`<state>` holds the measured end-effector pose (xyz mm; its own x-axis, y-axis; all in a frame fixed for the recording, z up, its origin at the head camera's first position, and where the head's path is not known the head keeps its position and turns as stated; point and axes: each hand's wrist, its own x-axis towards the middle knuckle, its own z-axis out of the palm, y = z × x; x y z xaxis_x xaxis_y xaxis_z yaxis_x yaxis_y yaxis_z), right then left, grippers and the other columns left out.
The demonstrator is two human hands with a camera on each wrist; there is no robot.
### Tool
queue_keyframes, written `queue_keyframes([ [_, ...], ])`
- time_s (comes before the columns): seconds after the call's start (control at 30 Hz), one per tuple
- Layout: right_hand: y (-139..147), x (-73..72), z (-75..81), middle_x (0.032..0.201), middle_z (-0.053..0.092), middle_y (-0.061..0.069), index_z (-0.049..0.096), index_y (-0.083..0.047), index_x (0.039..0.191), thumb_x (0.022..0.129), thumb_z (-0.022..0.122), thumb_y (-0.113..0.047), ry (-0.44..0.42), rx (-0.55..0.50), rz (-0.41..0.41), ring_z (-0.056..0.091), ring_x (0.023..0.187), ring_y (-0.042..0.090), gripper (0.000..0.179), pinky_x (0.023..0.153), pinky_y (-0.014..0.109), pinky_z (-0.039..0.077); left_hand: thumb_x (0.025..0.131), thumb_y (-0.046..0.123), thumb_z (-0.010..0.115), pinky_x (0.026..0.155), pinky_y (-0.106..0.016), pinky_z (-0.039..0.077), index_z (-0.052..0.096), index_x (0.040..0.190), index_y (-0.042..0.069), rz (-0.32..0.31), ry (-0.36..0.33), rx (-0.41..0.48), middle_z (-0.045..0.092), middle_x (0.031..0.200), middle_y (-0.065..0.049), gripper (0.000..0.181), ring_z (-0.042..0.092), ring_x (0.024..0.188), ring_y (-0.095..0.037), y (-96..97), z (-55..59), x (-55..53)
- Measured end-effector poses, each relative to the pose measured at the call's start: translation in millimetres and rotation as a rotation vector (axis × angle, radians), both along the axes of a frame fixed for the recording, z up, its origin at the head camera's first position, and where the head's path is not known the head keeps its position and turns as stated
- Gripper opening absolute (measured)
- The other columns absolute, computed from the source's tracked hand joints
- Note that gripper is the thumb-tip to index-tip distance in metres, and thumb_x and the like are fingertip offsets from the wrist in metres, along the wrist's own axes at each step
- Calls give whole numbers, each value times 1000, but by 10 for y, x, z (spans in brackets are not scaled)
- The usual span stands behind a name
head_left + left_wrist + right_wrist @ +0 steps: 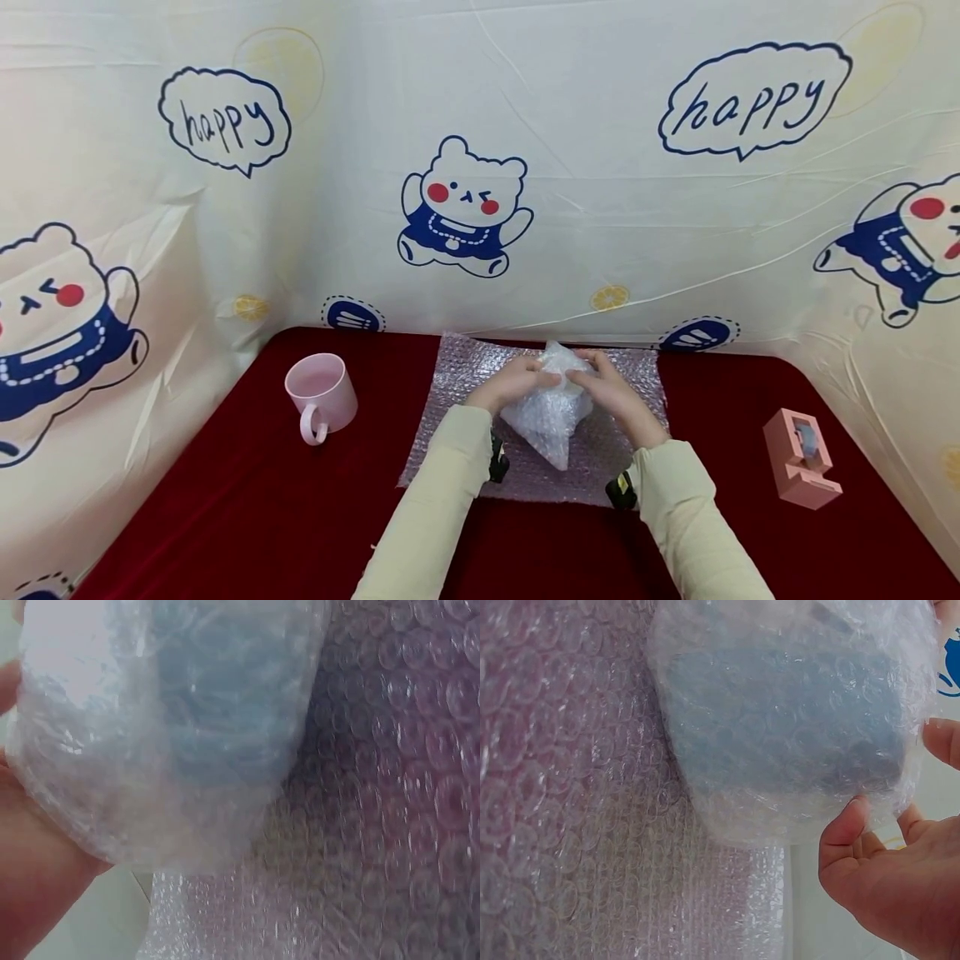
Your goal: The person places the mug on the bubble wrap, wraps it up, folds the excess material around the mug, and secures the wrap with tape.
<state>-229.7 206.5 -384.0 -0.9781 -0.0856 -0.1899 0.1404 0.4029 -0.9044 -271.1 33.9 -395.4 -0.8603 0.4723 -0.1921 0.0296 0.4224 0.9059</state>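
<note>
A bundle of clear bubble wrap (546, 408) is held up between both hands over a flat bubble wrap sheet (461, 400). Through its layers shows a pale blue, blocky shape (795, 720), whose kind I cannot tell. My left hand (517, 382) grips the bundle's upper left side; in the left wrist view only part of that hand (45, 855) appears at the edge. On the other side, my right hand (617, 396) pinches the wrap, thumb (847, 825) on the near face and other fingers partly hidden behind it. A pointed corner of wrap hangs toward the front.
On the dark red tablecloth (300, 517), a pink mug (337, 400) stands to the left, handle toward the front. At the right sits a pink tape dispenser (798, 458) with a roll of tape. Behind the table hangs a white printed curtain (592, 100).
</note>
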Motion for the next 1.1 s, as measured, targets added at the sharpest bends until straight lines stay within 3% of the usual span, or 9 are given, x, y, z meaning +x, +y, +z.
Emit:
queue_keyframes([
  [0.07, 4, 2, -2, 153, 19, 27, 24, -1, 144, 100, 45, -23, -2, -5, 4, 24, 139, 45, 53, 108, 60, 32, 93, 32, 58, 102, -48, 42, 67, 98, 5, -15, 33, -19, 64, 116, -12, 30, 57, 107, -24, 6, 9, -3],
  [0.2, 15, -5, -14, 152, 19, 28, 24, -2, 144, 101, 43, -26, 4, -11, 8, 23, 140, 45, 53, 107, 61, 31, 95, 32, 55, 110, -50, 35, 62, 121, -2, -19, 94, -60, 47, 143, -15, 43, 42, 133, -32, 23, 19, -11],
  [0.33, 29, -7, -26, 154, 17, 27, 24, -2, 145, 102, 43, -27, -2, -14, 7, 23, 140, 45, 53, 108, 61, 31, 94, 33, 56, 116, -51, 25, 55, 129, -5, 9, 74, -57, 29, 155, -13, 52, 20, 145, -32, 37, -4, -6],
  [0.43, 35, -8, -37, 154, 16, 27, 24, -3, 145, 102, 41, -28, -10, -16, 11, 25, 139, 46, 53, 107, 61, 31, 93, 31, 54, 117, -52, 21, 57, 127, -6, 12, 74, -52, 25, 157, -14, 50, 15, 147, -33, 33, -28, -5],
  [0.6, 30, -10, -48, 153, 17, 27, 25, -3, 145, 103, 40, -28, -1, -16, 13, 30, 135, 48, 51, 104, 61, 33, 86, 25, 53, 119, -51, 18, 64, 114, -4, 6, 87, -29, 28, 157, -12, 42, 20, 147, -33, -12, -51, -20],
  [0.77, 45, -13, -67, 152, 20, 27, 24, -3, 145, 103, 39, -25, 4, -22, 14, 33, 132, 48, 50, 103, 58, 36, 89, 28, 56, 118, -53, 19, 59, 126, 1, -30, 25, -15, 26, 158, -10, 46, 20, 147, -32, -56, -78, -29],
  [0.9, 63, -14, -85, 149, 25, 28, 25, -3, 146, 104, 34, -26, 11, -16, 17, 40, 123, 44, 49, 94, 49, 40, 89, 26, 56, 113, -53, 29, 59, 126, 2, -34, -5, 15, 37, 152, -12, 44, 36, 138, -32, -44, -68, -23],
  [1.0, 79, -19, -100, 147, 29, 27, 26, -4, 146, 105, 33, -27, 21, -5, 16, 42, 119, 41, 48, 89, 45, 41, 88, 27, 53, 108, -50, 36, 63, 114, -1, -2, 10, 10, 47, 144, -13, 39, 46, 128, -32, -9, -44, -4],
  [1.1, 90, -14, -107, 147, 29, 26, 26, -6, 147, 105, 33, -29, 23, -6, 10, 43, 120, 41, 49, 89, 45, 41, 93, 38, 47, 105, -48, 40, 63, 118, 0, 54, 58, -44, 54, 138, -13, 48, 51, 125, -31, 57, -29, 20],
])
